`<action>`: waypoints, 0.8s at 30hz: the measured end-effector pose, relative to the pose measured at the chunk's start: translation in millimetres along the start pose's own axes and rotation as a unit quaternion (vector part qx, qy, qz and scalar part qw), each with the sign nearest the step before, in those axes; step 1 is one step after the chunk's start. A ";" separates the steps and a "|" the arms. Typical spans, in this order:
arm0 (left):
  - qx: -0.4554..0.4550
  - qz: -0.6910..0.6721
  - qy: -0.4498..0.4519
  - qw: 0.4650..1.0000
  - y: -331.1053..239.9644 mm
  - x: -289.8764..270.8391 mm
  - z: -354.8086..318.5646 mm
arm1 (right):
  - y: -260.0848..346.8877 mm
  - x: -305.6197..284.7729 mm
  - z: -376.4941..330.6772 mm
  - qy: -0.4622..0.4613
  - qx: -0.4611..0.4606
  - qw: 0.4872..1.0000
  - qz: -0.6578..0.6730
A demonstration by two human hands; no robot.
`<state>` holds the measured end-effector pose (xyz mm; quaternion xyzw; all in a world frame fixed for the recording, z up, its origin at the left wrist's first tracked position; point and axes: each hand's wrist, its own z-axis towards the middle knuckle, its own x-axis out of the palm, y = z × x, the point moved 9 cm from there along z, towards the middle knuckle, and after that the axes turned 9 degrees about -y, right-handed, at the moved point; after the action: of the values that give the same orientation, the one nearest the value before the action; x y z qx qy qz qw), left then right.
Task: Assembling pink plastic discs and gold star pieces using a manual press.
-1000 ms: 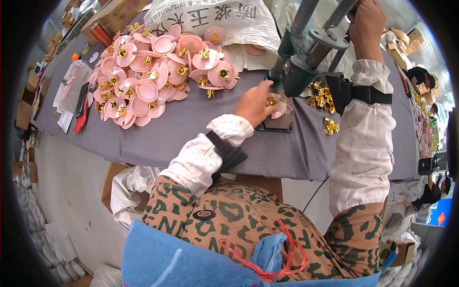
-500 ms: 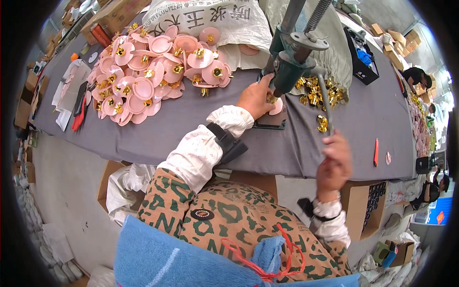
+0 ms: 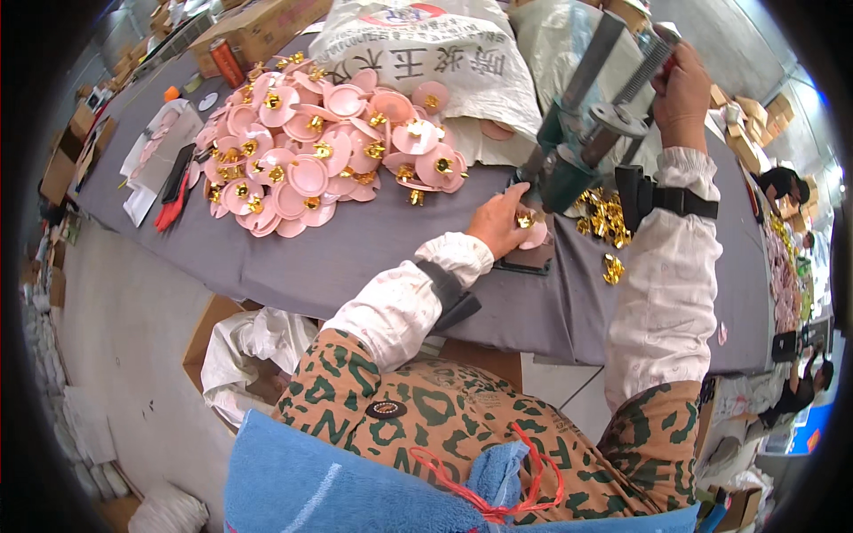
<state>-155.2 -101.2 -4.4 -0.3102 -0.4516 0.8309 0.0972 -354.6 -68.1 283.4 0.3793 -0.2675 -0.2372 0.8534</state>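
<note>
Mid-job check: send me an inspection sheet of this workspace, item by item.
Surface: grey table cloth, creased.
Job's things: heap of pink pieces, many with gold fittings; loose gold fittings; green press.
Clutter: orange can; printed white sack.
Hands: left hand holds a pink piece at the press's foot; right hand raised beside the press, its hold partly hidden.
Cables: thin dark line below the cloth's front edge, possibly one.
Surroundings: cardboard boxes; other people at right.

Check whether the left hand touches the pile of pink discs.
Apart: the head view shows bare grey cloth between the left hand and the pile of pink discs.
</note>
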 end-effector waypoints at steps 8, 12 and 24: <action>0.037 0.173 0.116 0.977 35.9 -107.9 -48.4 | -5.7 -6.0 -0.5 -0.090 -0.047 0.993 -0.068; 0.166 0.272 -0.042 0.947 -2.9 -134.8 -0.2 | -2.5 -7.2 -2.7 -0.085 -0.051 0.993 -0.065; 0.014 0.039 0.006 0.999 -0.9 -41.3 -2.7 | -18.0 -6.9 2.0 -0.108 -0.031 0.992 -0.048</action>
<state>-121.1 -117.0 12.9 -0.3310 -0.4268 0.8385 0.0723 -364.6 -75.7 268.7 0.3371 -0.3322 -0.3262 0.8183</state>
